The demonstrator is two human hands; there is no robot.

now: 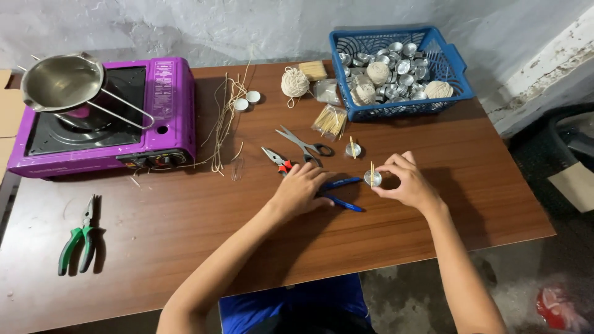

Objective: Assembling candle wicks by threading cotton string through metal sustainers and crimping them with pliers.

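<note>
- While our right hand point(405, 182) pinches a small metal cup point(372, 179) with its fingertips closed around the rim, a thin wooden stick point(372, 169) stands upright in it, near the middle of the brown table point(185, 229).
- Our left hand point(299, 188) rests curled and palm-down over the blue-handled pliers point(340, 192), touching them; we cannot tell whether it truly grips them.
- We judge the step to be setting the stick upright in the cup.
- Next, we think, the move calls for a steady cup and the stick kept centred.
- Nearby lie scissors point(304, 145), a second cup with a stick point(352, 149), and red-handled pliers point(277, 159).
- Farther off sit a blue basket point(461, 68) of cups and twine balls, and a purple stove point(167, 105).
</note>
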